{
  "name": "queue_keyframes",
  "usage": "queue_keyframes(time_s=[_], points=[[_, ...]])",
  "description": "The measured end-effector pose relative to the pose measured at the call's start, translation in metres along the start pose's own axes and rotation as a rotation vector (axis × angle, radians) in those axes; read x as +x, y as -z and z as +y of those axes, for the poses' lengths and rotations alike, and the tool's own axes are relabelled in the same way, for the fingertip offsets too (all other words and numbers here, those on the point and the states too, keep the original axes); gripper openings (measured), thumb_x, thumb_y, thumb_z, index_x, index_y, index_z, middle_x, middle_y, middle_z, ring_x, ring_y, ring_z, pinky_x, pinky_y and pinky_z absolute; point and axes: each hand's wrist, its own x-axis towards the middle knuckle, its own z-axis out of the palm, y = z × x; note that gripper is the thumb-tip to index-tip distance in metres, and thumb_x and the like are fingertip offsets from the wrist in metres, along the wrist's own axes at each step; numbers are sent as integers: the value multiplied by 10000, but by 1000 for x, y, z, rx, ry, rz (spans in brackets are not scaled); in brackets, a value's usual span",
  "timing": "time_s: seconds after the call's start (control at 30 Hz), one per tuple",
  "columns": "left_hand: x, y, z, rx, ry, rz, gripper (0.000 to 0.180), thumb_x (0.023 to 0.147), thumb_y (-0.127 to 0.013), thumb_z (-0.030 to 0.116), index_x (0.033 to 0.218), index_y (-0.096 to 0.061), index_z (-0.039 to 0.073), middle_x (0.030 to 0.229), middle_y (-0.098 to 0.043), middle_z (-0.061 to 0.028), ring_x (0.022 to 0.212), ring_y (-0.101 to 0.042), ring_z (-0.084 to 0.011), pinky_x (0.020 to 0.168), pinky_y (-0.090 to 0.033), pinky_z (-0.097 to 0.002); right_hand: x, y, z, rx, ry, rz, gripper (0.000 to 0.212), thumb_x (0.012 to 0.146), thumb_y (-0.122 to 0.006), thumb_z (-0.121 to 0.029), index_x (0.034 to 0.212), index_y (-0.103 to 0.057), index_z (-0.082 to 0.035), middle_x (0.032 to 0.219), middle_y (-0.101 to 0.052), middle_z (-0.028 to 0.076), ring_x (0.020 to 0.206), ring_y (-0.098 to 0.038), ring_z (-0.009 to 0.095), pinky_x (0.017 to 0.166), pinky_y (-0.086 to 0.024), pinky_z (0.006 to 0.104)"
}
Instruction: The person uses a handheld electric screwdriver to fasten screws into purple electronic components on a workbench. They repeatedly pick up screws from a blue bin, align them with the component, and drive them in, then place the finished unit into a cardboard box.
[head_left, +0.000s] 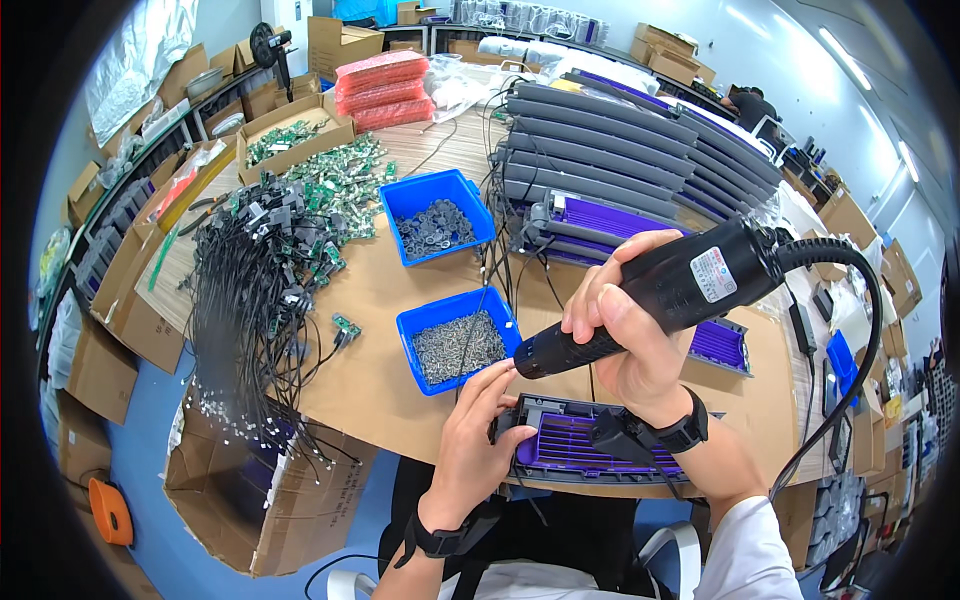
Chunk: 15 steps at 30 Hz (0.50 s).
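Observation:
My right hand (640, 340) is wrapped round a black electric screwdriver (690, 275), tilted with its nose down to the left and its corded end up to the right. Below it, a grey housing with purple slats (590, 445) lies at the table's near edge. My left hand (468, 435) grips the housing's left end, thumb on its rim, fingers reaching up to the screwdriver's nose. The tool's tip is hidden behind those fingers. Just beyond them stands a blue bin of small screws (455, 345). Farther back is a blue bin of dark small parts (435, 225).
Black cables with connectors (260, 290) hang over the table's left edge above a cardboard box (250, 500). Green circuit boards (340, 170) and pink bubble-wrapped packs (382, 90) lie behind. Grey housings (600, 150) are stacked at the back. The screwdriver's thick cord (872, 330) loops down at right.

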Motion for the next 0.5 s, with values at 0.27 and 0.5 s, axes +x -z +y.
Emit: queue_keyframes(time_s=[0.27, 0.5], points=[[2, 1, 3, 28, 8, -26, 605, 687, -747, -140, 1246, -538, -37, 1323, -490, -98, 992, -612, -176, 887, -546, -286, 1, 0, 0, 6, -15, -33, 368, 774, -633, 87, 1092, -469, 2, 715, -602, 112, 594, -604, 168, 592, -521, 310], [-1, 1, -3, 9, -7, 18, 457, 681, -770, -75, 1100, -600, -7, 1208, -568, -124, 960, -630, -279, 810, -525, -346, 1, -7, -17, 9, -32, -32, 373, 779, -639, 79, 1103, -470, 4, 717, -607, 115, 585, -597, 168, 572, -512, 316]])
